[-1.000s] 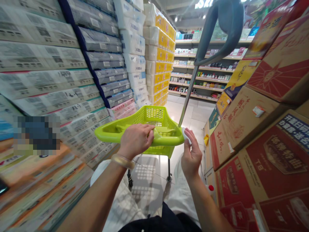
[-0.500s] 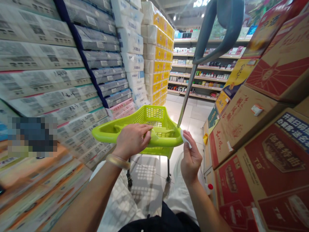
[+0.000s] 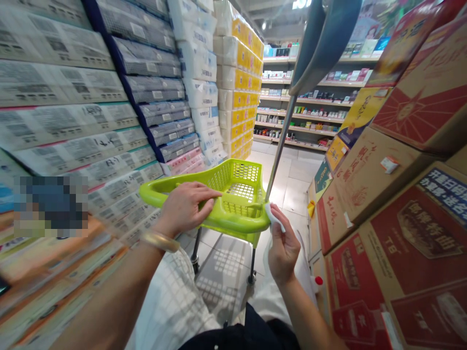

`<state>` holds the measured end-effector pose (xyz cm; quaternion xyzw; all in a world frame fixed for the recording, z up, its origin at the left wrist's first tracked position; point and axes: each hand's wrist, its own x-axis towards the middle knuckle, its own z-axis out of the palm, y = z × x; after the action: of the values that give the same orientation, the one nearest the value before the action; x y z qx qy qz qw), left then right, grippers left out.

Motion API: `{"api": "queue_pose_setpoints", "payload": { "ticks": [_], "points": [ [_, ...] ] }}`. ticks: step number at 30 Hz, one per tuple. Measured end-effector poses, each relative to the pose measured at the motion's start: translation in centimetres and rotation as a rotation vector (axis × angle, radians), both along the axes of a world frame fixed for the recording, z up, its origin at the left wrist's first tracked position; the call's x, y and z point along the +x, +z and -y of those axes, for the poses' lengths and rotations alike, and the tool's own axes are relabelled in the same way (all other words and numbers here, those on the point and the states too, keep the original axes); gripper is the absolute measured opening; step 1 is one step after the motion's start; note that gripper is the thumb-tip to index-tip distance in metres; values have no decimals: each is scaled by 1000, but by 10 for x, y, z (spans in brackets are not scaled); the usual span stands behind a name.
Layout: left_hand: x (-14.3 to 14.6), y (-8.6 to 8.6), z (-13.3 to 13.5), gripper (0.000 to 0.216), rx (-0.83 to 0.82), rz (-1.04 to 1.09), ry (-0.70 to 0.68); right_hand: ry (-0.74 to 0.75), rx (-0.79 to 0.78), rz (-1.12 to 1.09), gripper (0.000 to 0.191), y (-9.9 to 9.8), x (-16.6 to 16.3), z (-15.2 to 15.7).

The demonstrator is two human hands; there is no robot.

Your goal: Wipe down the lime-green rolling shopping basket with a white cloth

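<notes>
A lime green plastic shopping cart basket [image 3: 160, 189] stands in front of me in a store aisle. My left hand [image 3: 184, 206] rests on its near rim, fingers curled over the edge. My right hand [image 3: 282, 245] is closed round a small white wipe [image 3: 273, 217] and presses it against the basket's right near corner. A grey cart handle [image 3: 321, 43] rises on a metal pole [image 3: 279, 146] from that corner, up past my head.
Stacked tissue and paper packs [image 3: 109, 112] wall the left side. Red and brown cardboard cartons [image 3: 412, 194] are piled on the right, close to my arm. A tiled aisle floor [image 3: 292, 180] leads to product shelves [image 3: 314, 112] at the back.
The basket has swung a little left and tilted. My left hand slid left along the rim. My right hand with the wipe moved slightly left and down with the corner.
</notes>
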<state>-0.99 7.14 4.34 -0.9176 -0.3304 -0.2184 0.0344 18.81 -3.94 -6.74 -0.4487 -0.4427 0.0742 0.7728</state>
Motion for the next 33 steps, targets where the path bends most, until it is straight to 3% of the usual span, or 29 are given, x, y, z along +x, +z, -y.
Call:
{"api": "queue_pose_setpoints", "payload": {
  "ticks": [4, 9, 11, 15, 17, 19, 21, 23, 25, 30, 33],
  "points": [
    [-3, 1, -3, 39, -9, 2, -42, -57, -107, -95, 30, -2, -1, 3],
    [-9, 0, -8, 43, 23, 56, -79, 7, 40, 192, 29, 1, -2, 13],
    [-11, 1, -10, 45, 40, 111, -86, 12, 29, 187, 29, 2, 1, 12],
    [-7, 5, 1, 42, 109, 220, 23, 1, -30, 152, 29, 5, 3, 11],
    [2, 7, 16, 39, 113, 282, 58, 24, 32, 279, 31, 7, -1, 14],
    [15, 8, 33, 37, 34, 317, -61, 33, 103, 366, 32, 5, -4, 16],
    [29, 7, 48, 35, -59, 333, -188, 6, 112, 318, 32, 1, -4, 15],
    [43, 7, 58, 36, -99, 365, -217, -33, 58, 198, 31, -4, -3, 13],
    [55, 7, 63, 38, -146, 409, -212, -44, 21, 145, 30, -7, -4, 13],
    [81, 9, 66, 48, -265, 531, -168, 2, 102, 311, 35, -8, -11, 18],
    [93, 5, 62, 51, -302, 579, -145, -13, 54, 220, 32, -12, -9, 14]
  ]
}}
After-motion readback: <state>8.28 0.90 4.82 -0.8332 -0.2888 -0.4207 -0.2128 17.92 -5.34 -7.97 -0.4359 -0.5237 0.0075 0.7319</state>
